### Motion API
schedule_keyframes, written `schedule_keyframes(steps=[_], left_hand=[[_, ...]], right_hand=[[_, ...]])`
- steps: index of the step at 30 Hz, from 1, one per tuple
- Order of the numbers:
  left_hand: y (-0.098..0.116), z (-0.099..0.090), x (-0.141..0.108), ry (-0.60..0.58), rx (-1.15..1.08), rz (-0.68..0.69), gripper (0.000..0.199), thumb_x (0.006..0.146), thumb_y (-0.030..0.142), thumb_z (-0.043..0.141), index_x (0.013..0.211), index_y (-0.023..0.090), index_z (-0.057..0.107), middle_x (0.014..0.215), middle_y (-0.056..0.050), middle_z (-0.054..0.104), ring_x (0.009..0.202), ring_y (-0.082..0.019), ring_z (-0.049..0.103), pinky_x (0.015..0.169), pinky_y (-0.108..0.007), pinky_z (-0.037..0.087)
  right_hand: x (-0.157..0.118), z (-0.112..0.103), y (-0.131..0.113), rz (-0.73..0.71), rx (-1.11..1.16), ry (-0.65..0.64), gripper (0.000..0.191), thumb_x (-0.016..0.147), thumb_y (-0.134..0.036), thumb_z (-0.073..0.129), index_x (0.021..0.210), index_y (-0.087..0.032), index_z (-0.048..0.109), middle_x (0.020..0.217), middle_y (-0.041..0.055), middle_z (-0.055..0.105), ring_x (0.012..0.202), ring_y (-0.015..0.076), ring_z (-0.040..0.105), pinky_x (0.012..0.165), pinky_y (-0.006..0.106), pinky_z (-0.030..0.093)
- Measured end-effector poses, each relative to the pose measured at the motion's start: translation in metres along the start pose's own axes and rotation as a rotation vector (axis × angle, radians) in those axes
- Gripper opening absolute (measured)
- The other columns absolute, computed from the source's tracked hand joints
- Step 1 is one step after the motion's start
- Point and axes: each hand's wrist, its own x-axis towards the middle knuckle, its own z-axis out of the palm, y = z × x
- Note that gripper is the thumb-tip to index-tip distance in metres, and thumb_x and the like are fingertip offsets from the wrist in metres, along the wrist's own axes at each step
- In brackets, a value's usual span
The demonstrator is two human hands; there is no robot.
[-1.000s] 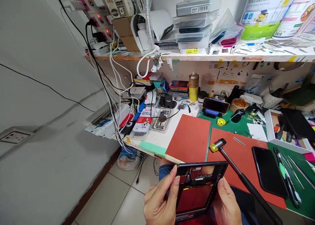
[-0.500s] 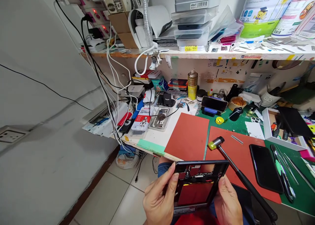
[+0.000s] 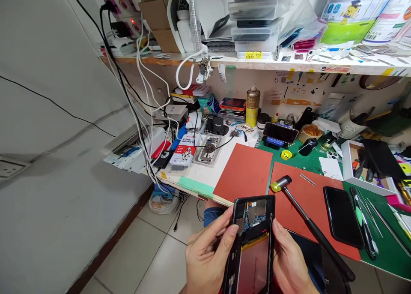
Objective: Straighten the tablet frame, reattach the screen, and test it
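Between my hands is an opened phone (image 3: 253, 242), its bare inside facing up, with a blue circuit board at the top and a large shiny dark-red area edged in yellow below. My left hand (image 3: 208, 253) grips its left edge, thumb on the frame. On the right edge, my right hand (image 3: 289, 257) holds it with the thumb along the side. The fingers behind the phone are hidden. Just beyond my right hand, a small hammer (image 3: 310, 225) with a yellow-and-black head lies across the red mat (image 3: 298, 199). A black phone (image 3: 343, 217) rests to its right.
Tweezers and a green-handled tool (image 3: 362, 223) lie at the right on the green mat. A white tray of tools (image 3: 369, 178) stands behind them. A spray can (image 3: 252, 107) stands at the back, under the shelf (image 3: 257, 66). White cables (image 3: 144, 109) hang at the left table edge.
The opened phone has turned from lying wide to standing more upright in view, its inside tilted toward me. Both hands have kept hold, and my right hand has shifted left. The camera view moved slightly.
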Motion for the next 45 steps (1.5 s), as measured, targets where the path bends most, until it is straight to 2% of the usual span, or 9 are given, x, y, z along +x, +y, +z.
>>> schedule_keyframes(steps=[5,11,15,19,24,28,32,35,45], left_hand=[[0.004,0.003,0.003,-0.024,-0.038,0.001,0.041,0.087,0.016,0.083,0.118,0.043,0.083,0.095,0.004,0.086,0.071,-0.016,0.083,0.068,-0.012,0.062],[0.001,0.000,0.001,-0.002,-0.021,-0.035,0.034,0.088,0.019,0.083,0.117,0.036,0.084,0.096,0.000,0.086,0.073,-0.019,0.084,0.070,-0.018,0.065],[-0.004,-0.004,-0.001,0.013,0.055,-0.028,0.029,0.090,0.021,0.081,0.116,0.032,0.085,0.101,-0.002,0.085,0.071,-0.019,0.084,0.070,-0.018,0.066],[-0.006,-0.004,0.000,0.024,0.007,-0.111,0.027,0.089,0.027,0.084,0.117,0.029,0.086,0.100,-0.003,0.086,0.074,-0.019,0.084,0.072,-0.019,0.067],[-0.005,-0.004,0.002,0.016,0.034,-0.237,0.039,0.096,0.043,0.077,0.129,0.021,0.081,0.092,-0.005,0.087,0.078,-0.021,0.084,0.071,-0.023,0.068],[-0.007,-0.006,0.011,0.043,0.277,-0.127,0.038,0.101,0.047,0.069,0.126,0.022,0.083,0.094,-0.005,0.087,0.075,-0.019,0.083,0.063,-0.019,0.064],[-0.009,-0.008,0.031,0.150,0.361,-0.001,0.041,0.107,0.044,0.061,0.140,0.025,0.075,0.128,-0.006,0.082,0.110,-0.023,0.082,0.094,-0.028,0.065],[-0.006,-0.011,0.047,0.164,0.348,0.046,0.045,0.109,0.043,0.056,0.148,0.025,0.069,0.136,-0.006,0.079,0.120,-0.024,0.078,0.107,-0.035,0.061],[-0.001,-0.015,0.062,0.167,0.338,0.151,0.042,0.110,0.040,0.054,0.145,0.024,0.071,0.143,-0.006,0.075,0.135,-0.026,0.070,0.114,-0.038,0.058]], right_hand=[[0.000,-0.001,0.001,0.017,0.002,-0.018,0.053,0.075,-0.057,0.096,0.112,-0.022,0.085,0.124,0.0103,0.083,0.115,0.0329,0.076,0.107,0.048,0.058],[-0.003,0.001,0.002,0.044,0.009,-0.035,0.054,0.078,-0.056,0.094,0.116,-0.020,0.085,0.123,0.0114,0.083,0.115,0.0346,0.076,0.103,0.048,0.061],[-0.005,-0.004,0.003,0.008,0.027,0.052,0.052,0.075,-0.054,0.097,0.114,-0.022,0.085,0.127,0.0094,0.083,0.118,0.0331,0.076,0.101,0.045,0.064],[-0.006,-0.006,0.002,-0.061,0.030,0.176,0.052,0.065,-0.053,0.102,0.107,-0.028,0.086,0.122,0.0040,0.084,0.113,0.0329,0.078,0.097,0.046,0.067],[-0.012,0.011,-0.002,-0.163,0.016,0.038,0.046,0.078,-0.058,0.093,0.113,-0.029,0.084,0.109,0.0065,0.086,0.113,0.0359,0.078,0.101,0.052,0.064],[-0.010,0.025,-0.004,-0.256,-0.019,-0.047,0.045,0.087,-0.059,0.086,0.121,-0.030,0.082,0.108,0.0081,0.086,0.114,0.0355,0.078,0.102,0.052,0.063],[0.002,0.045,-0.010,-0.333,-0.077,-0.134,0.049,0.090,-0.060,0.083,0.129,-0.030,0.078,0.122,0.0079,0.083,0.116,0.0331,0.077,0.104,0.049,0.061],[0.008,0.063,-0.013,-0.382,-0.093,-0.174,0.048,0.092,-0.059,0.082,0.129,-0.030,0.078,0.124,0.0071,0.083,0.118,0.0322,0.076,0.104,0.046,0.060],[0.008,0.078,-0.009,-0.430,-0.122,-0.176,0.047,0.092,-0.062,0.080,0.127,-0.029,0.079,0.127,0.0080,0.082,0.120,0.0324,0.074,0.105,0.047,0.060]])
